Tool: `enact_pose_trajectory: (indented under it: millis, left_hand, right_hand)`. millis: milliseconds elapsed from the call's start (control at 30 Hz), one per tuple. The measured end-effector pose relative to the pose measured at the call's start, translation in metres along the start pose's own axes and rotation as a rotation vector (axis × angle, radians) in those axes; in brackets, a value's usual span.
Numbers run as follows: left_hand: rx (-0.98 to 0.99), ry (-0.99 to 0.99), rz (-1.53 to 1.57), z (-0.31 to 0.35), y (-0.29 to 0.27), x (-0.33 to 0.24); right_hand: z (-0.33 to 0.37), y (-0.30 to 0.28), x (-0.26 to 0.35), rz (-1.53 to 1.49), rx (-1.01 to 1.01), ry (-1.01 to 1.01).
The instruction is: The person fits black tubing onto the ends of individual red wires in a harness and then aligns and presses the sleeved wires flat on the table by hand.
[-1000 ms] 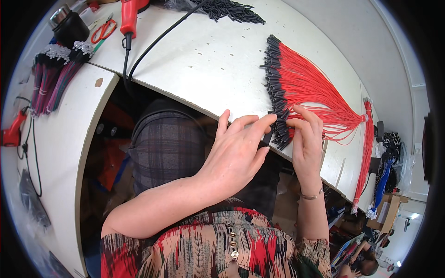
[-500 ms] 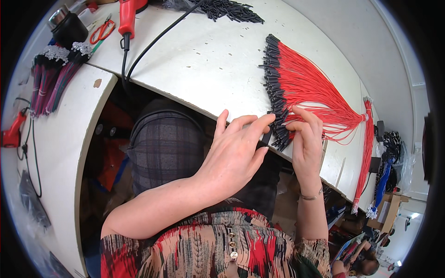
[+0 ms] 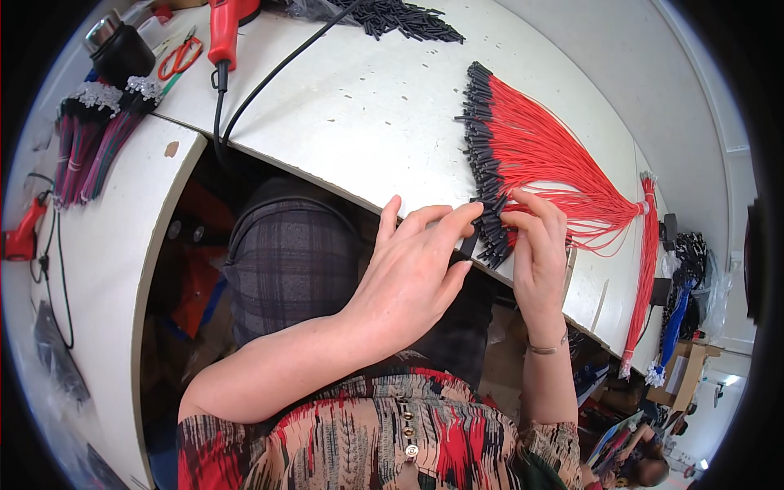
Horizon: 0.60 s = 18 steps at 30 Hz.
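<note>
A bundle of red wires (image 3: 555, 151) is fanned out on the white table, tied at its right end. Short black tubes (image 3: 482, 131) cover the wires' left ends. My right hand (image 3: 539, 253) curls over the near end of this row, its thumb and fingertips pinched at a black-sleeved wire. Just left of it, my left hand (image 3: 416, 265) reaches over the table edge with its fingers bent. A dark strip-like piece (image 3: 469, 243) shows between its forefinger and thumb; what it is cannot be made out.
Loose black tubes (image 3: 408, 18) are heaped at the back. A red heat gun (image 3: 224, 37) trails a black cable on the far left, near orange-handled scissors (image 3: 181, 55) and a black bottle (image 3: 120, 51). Wire bundles (image 3: 98, 135) lie left; another red bundle (image 3: 639, 286) lies right.
Both hands stay almost in place. My right fingertips shift very slightly at the near black ends, and a few of those ends move a little.
</note>
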<state>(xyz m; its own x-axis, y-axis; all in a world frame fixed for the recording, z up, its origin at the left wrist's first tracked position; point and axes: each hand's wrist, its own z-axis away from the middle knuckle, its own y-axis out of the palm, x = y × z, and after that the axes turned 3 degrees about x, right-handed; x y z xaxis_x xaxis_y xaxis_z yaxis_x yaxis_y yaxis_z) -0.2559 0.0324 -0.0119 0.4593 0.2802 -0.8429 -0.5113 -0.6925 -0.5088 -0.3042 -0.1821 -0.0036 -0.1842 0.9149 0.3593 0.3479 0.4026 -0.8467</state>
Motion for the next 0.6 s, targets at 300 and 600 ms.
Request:
enact_pose_trajectory:
  millis: [300,600]
  left_hand:
    - [-0.009,0.011,-0.041,-0.0003,0.0028,0.0001]
    - [-0.018,0.019,-0.061,-0.0009,0.0051,0.0001]
  right_hand:
    - [-0.0001,-0.0022,-0.0016,0.016,0.023,-0.021]
    - [0.0,-0.001,-0.0007,-0.003,0.006,-0.007]
